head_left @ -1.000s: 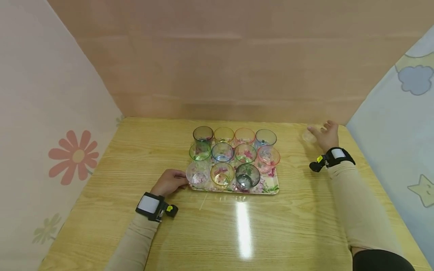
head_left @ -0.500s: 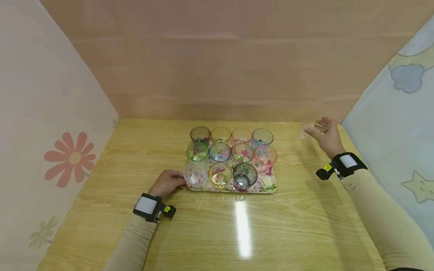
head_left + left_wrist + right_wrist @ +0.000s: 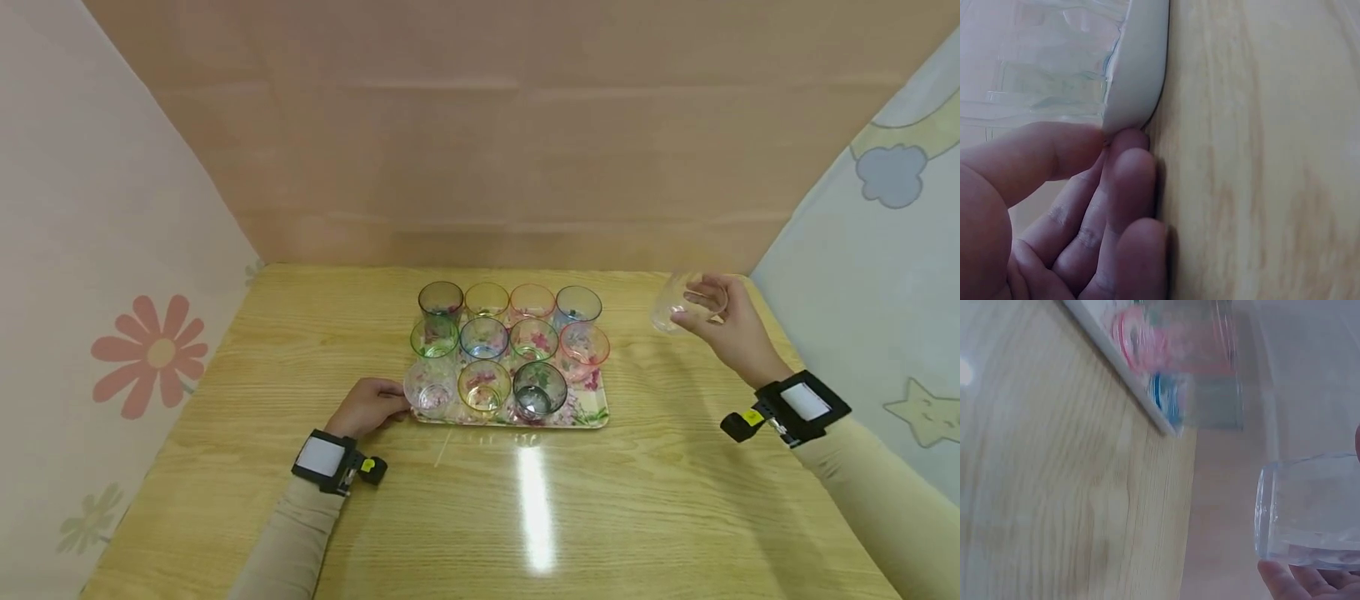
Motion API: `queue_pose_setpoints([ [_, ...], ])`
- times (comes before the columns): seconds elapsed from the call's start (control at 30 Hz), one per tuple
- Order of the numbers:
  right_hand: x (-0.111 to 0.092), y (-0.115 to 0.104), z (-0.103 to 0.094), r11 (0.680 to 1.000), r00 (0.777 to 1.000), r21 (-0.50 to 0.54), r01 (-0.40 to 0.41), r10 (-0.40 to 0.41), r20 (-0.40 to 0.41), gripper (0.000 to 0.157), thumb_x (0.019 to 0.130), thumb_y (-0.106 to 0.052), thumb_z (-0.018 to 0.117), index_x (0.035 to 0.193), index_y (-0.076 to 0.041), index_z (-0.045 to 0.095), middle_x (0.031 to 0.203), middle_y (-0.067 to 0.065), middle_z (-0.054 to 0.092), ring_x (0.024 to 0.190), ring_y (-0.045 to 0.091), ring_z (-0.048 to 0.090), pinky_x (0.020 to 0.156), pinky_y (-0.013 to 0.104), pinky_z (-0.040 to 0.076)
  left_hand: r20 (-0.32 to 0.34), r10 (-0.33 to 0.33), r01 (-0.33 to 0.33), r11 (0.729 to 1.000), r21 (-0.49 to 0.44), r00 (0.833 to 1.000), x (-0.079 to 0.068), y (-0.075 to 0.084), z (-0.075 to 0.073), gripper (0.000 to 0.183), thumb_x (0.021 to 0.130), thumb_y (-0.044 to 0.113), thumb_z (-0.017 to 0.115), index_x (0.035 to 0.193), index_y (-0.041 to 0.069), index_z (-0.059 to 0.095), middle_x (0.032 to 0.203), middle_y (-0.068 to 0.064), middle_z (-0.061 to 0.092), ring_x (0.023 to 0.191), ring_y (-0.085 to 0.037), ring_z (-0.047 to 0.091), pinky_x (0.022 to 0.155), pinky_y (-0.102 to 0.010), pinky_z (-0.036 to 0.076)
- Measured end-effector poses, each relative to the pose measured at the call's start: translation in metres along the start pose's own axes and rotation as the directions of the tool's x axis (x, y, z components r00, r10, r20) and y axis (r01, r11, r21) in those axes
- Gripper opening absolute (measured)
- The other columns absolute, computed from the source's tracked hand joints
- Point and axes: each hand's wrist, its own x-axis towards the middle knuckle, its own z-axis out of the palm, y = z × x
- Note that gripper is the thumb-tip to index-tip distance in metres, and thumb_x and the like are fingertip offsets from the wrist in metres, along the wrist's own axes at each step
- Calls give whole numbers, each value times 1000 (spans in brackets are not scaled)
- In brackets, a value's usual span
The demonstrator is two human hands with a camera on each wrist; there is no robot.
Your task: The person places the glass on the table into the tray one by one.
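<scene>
My right hand (image 3: 726,327) grips a clear glass (image 3: 664,312) above the right back of the table. The glass lies tipped on its side in the grip; the right wrist view shows its smooth wall (image 3: 1310,506) with fingertips (image 3: 1282,581) along it. My left hand (image 3: 367,408) pinches the front left corner of a flowered tray (image 3: 596,414). In the left wrist view the thumb touches the tray's pale rim (image 3: 1140,69) while other fingers curl beneath it. Closest to that hand stands a clear glass (image 3: 429,390) on the tray.
Tinted glasses stand upright in three rows: a dark grey glass (image 3: 540,392) and a yellow glass (image 3: 483,387) in front, a pink-rimmed glass (image 3: 584,350) at the right, several more behind. A brown backdrop (image 3: 480,167) rises behind the wooden table (image 3: 637,500).
My right hand has lifted the clear glass from the back right of the table and tipped it sideways, the forearm swinging outward. My left hand stays at the tray corner.
</scene>
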Motion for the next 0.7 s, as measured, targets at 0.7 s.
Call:
queue_pose_setpoints([
  [0.7, -72, -28, 63, 978, 977, 128, 167, -182, 113, 76, 87, 8, 76, 148, 5, 31, 133, 15, 42, 121, -1, 48, 92, 14, 49, 0, 18, -18, 1000, 19, 1000, -1, 1, 0, 26, 96, 14, 71, 113, -5, 73, 84, -6, 75, 72, -10, 65, 62, -26, 51],
])
